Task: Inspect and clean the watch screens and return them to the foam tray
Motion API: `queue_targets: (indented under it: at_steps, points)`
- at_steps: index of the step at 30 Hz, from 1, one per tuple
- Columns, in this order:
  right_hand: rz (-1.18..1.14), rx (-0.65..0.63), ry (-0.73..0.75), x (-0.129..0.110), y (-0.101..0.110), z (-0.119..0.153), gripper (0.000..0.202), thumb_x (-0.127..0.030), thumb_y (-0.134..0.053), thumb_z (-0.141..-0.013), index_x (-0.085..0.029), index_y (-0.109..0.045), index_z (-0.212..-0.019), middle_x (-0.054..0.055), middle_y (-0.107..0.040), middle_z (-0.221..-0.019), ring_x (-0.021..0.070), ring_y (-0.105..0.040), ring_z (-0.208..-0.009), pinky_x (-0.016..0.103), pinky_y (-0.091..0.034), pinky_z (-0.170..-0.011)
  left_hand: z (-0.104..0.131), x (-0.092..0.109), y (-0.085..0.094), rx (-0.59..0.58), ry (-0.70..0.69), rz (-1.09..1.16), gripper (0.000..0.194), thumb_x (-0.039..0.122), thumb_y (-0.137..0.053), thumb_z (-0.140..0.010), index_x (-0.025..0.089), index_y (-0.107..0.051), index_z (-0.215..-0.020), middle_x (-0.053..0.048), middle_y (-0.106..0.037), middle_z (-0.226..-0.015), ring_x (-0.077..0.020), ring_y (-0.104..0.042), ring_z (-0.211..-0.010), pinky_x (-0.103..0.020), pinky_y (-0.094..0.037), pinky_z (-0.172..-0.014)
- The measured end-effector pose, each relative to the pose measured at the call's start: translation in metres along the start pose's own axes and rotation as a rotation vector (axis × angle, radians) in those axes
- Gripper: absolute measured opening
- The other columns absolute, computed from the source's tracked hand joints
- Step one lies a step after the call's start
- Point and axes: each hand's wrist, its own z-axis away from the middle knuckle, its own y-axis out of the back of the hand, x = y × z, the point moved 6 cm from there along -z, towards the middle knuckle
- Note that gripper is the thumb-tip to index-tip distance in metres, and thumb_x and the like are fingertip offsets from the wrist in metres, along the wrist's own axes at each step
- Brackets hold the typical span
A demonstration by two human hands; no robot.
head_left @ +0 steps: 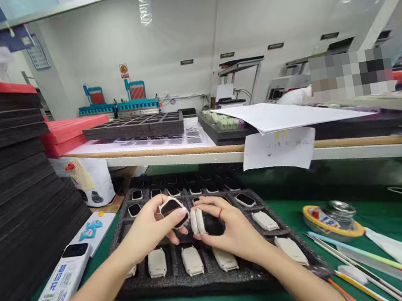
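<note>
My left hand (155, 226) grips a watch case with a dark screen (172, 207), its screen turned up toward the camera. Beside it, my right hand (228, 225), with a red ring on one finger, holds two pale watch cases (197, 221) pressed together on edge. Both hands are over a black foam tray (221, 280) with compartments. Cream cases lie in its front row, among them one at the left (157, 263) and one in the middle (192, 260). Dark-screened watches (245, 200) sit in the rows farther back.
Tall black foam stack (14, 200) at the left, beside a white box (57, 290). On the right lie a yellow tape roll (333, 221) and several pens and strips (360, 267). A raised shelf (224, 153) crosses behind the tray. A blurred person's sleeve (294, 96) shows beyond.
</note>
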Motion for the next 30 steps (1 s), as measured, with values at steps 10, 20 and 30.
queue_targets:
  at_steps: [10, 20, 30]
  points:
    - [-0.059, 0.097, 0.137, -0.037, 0.039, 0.006, 0.051, -0.02, -0.075, -0.079, -0.027, -0.058, -0.127, 0.007, -0.069, -0.122, 0.0247, -0.064, -0.116, 0.041, -0.053, -0.101, -0.004, -0.033, -0.026, 0.148, 0.118, 0.438, 0.023, 0.036, -0.074, -0.079, 0.016, -0.064, -0.084, 0.0, -0.065, -0.069, -0.0125, -0.061, -0.071, -0.025, -0.054, -0.072]
    - [-0.168, -0.143, 0.034, -0.033, -0.001, 0.019, 0.085, -0.011, -0.076, -0.076, -0.031, -0.037, -0.149, 0.007, -0.062, -0.138, 0.0233, -0.066, -0.116, 0.036, -0.058, -0.097, 0.008, -0.05, -0.056, -0.127, 0.272, 0.475, 0.042, 0.053, -0.075, -0.078, 0.017, -0.065, -0.096, 0.0, -0.065, -0.078, -0.0063, -0.057, -0.062, -0.017, -0.045, -0.061]
    - [-0.404, -0.012, 0.136, -0.046, 0.011, 0.019, 0.097, -0.019, -0.075, -0.081, -0.028, -0.015, -0.158, 0.005, -0.068, -0.125, 0.0246, -0.061, -0.125, 0.043, -0.045, -0.113, 0.026, -0.029, -0.058, -0.26, 0.27, 0.476, 0.042, 0.055, -0.061, -0.09, 0.023, -0.063, -0.119, -0.006, -0.066, -0.109, -0.0149, -0.062, -0.094, -0.026, -0.049, -0.083]
